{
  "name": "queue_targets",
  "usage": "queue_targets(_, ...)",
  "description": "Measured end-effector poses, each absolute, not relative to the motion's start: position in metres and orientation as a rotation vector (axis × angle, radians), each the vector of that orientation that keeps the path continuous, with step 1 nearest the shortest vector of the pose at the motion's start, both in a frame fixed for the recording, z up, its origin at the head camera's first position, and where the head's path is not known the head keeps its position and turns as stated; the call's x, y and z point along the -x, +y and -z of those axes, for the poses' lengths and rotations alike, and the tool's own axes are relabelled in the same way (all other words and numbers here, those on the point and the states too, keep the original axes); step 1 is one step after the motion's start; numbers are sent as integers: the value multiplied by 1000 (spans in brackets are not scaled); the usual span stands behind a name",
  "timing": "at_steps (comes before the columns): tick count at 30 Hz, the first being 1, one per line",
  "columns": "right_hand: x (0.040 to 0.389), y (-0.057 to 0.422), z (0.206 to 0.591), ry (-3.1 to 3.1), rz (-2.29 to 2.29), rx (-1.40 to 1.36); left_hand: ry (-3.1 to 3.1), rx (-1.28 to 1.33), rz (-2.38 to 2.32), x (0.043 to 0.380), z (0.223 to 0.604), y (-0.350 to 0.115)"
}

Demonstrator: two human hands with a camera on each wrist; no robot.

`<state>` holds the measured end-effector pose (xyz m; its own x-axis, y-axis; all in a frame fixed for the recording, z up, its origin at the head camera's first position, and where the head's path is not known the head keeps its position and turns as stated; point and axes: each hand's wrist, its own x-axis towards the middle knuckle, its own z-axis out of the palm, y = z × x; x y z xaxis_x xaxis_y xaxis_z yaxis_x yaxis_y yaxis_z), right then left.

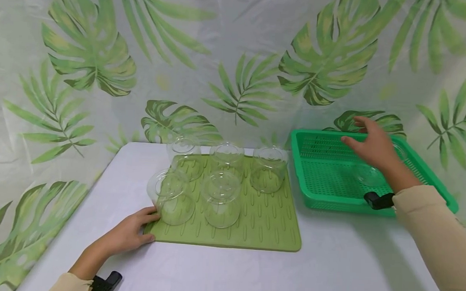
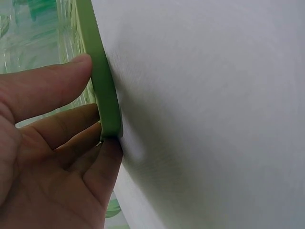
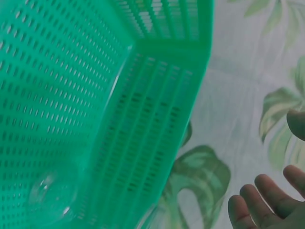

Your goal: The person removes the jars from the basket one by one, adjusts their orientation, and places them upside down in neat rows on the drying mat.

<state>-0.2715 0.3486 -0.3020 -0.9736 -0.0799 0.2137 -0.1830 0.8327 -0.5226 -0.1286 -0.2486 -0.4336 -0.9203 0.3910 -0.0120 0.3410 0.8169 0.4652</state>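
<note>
Several clear glass cups [image 1: 220, 205] stand in two rows on a green drying mat [image 1: 268, 227]. My left hand [image 1: 129, 230] rests at the mat's front left corner. In the left wrist view, its thumb and fingers touch the mat's green edge [image 2: 106, 95], without wrapping round it. Over a green plastic basket [image 1: 312, 201] hovers my right hand [image 1: 373, 145], its fingers spread and loosely bent, holding nothing. Inside the basket lies clear glassware [image 1: 368, 174], partly hidden by the right wrist; the right wrist view shows a round clear glass piece [image 3: 52, 195] there.
A white cloth [image 1: 251, 274] covers the table. Behind hangs a leaf-patterned curtain [image 1: 253, 29], close to the back of the mat and basket. The basket stands just right of the mat. Each wrist carries a black camera [image 1: 378, 200].
</note>
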Motion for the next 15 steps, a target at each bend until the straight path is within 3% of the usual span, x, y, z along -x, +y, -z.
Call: queue_targets(15, 287, 395, 320, -2811, -669, 44, 2870, -577, -714, 129, 433, -251)
